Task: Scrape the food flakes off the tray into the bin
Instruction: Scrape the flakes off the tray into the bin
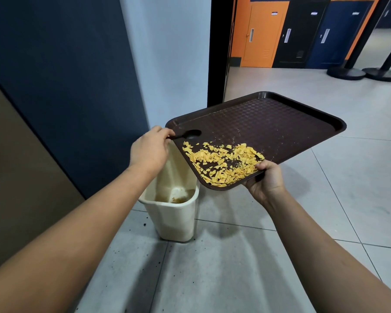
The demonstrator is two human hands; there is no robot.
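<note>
A dark brown tray [278, 123] is held tilted in the air above a cream bin [174, 220]. Yellow food flakes [221, 163] lie heaped on the tray's near lower part, close to its edge. My right hand [266, 179] grips the tray's near edge, thumb on top beside the flakes. My left hand [150, 149] pinches the handle of a black spoon [187, 134], whose bowl rests on the tray's left part just above the flakes. Some brown crumbs lie at the bottom of the bin.
The bin stands on a grey tiled floor against a blue and white wall [81, 71]. Dark specks are scattered on the floor near it. A black door frame [219, 50] is behind the tray. Black stanchion bases [366, 73] stand far right.
</note>
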